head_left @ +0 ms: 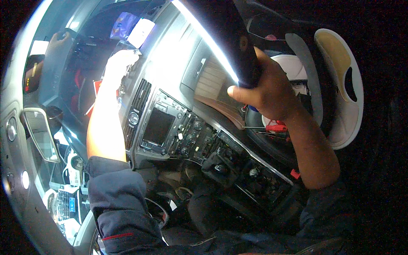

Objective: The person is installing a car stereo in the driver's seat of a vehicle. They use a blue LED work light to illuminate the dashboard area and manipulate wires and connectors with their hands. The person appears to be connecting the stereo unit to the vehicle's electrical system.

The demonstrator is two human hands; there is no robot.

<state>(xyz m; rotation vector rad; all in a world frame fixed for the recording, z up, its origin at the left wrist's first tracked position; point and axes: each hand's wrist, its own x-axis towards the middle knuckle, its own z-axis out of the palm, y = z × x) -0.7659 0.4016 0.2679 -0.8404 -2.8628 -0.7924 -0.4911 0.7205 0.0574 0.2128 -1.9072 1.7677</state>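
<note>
My right hand (272,91) is wrapped round a black bar-shaped work light (225,29), its thumb extended along the near end. The lamp's bright strip shines toward the dashboard (170,46). My left arm reaches across the dash. My left hand (123,61) is washed out by the glare, fingers bent together near the windscreen base; what they grip is too bright to make out. A red card-like piece (97,87) shows beside the left wrist. Below lies the centre console, its trim off, with a dark screen unit (158,126) and exposed fittings.
A white pack (141,33) and a purple pack (124,25) lie on the dash top. A red-handled screwdriver (276,126) and other tools rest on the seat side. The gear lever (219,168) stands in the opened console. The rear-view mirror (41,134) hangs at left.
</note>
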